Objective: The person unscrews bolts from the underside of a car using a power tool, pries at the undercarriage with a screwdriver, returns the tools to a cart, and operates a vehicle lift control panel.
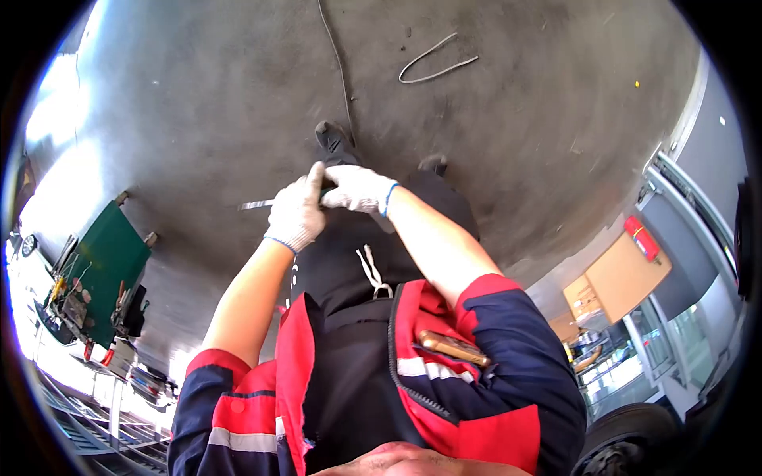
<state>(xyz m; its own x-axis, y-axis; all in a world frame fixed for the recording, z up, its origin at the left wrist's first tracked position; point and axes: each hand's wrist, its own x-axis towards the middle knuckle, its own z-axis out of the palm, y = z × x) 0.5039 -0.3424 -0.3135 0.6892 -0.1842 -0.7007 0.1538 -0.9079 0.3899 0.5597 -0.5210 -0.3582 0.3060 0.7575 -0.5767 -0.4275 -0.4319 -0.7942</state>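
Note:
My left hand [298, 210], in a white knit glove, is closed in front of my lap. A thin silvery strip [256, 205] sticks out past its outer side; the rest of that piece is hidden by the glove. My right hand [357, 189], gloved in white with a blue cuff edge, is closed right beside it, the two touching or nearly so. Between them shows a small dark green piece [325, 192], perhaps a handle, mostly covered by fingers. Below my right hand a greyish flat end [383, 223] peeks out; what it belongs to is unclear.
A dark cable [337, 59] runs along the floor to my shoe [333, 136]. A bent pale cord [432, 63] lies ahead. At left stands a green-topped cart [111, 266] with tools. At right are a red fire extinguisher [641, 239], a wooden board [627, 278] and a tyre [627, 436].

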